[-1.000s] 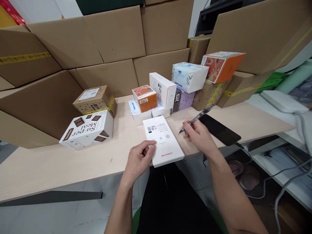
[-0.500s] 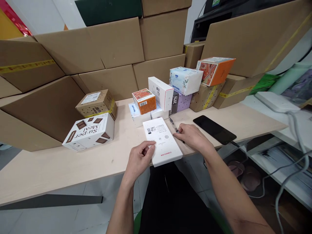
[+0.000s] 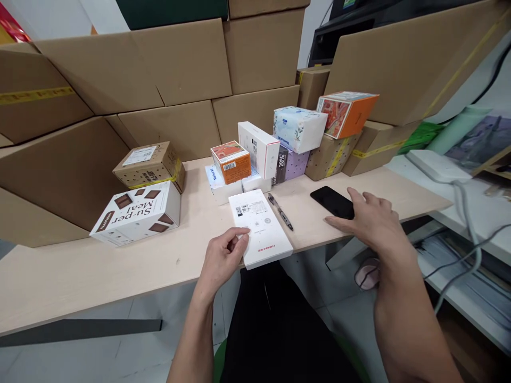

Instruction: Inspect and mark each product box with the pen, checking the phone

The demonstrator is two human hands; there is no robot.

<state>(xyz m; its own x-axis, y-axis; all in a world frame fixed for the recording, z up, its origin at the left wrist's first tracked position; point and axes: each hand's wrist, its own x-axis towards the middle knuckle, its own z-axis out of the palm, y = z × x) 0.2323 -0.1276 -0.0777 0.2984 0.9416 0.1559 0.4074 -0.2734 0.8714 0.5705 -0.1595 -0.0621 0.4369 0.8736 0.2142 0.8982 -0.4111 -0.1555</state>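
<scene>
A flat white box (image 3: 261, 229) with red lettering lies at the table's front edge. My left hand (image 3: 225, 250) is at its left side, fingers curled and thumb and forefinger against the box's edge. Over the right part of a black smartphone (image 3: 331, 201) is my right hand (image 3: 369, 218), its fingers spread and thumb stretched along the phone's near side. Part of the phone is hidden beneath that hand; whether it is gripped does not show. Between the white box and the phone lies a pen (image 3: 281, 211), touched by neither hand.
On the left, a white box with chocolate pictures (image 3: 138, 213) stands before a cardboard parcel (image 3: 149, 165). Behind the flat box are a small orange box (image 3: 230, 162), an upright white box (image 3: 258, 149) and tissue packs (image 3: 299, 129). Large cartons (image 3: 159, 127) wall the back.
My right hand has let go of the pen and moved right, over the phone. The pen now lies on the table. My left hand stays at the white box; the view has shifted slightly.
</scene>
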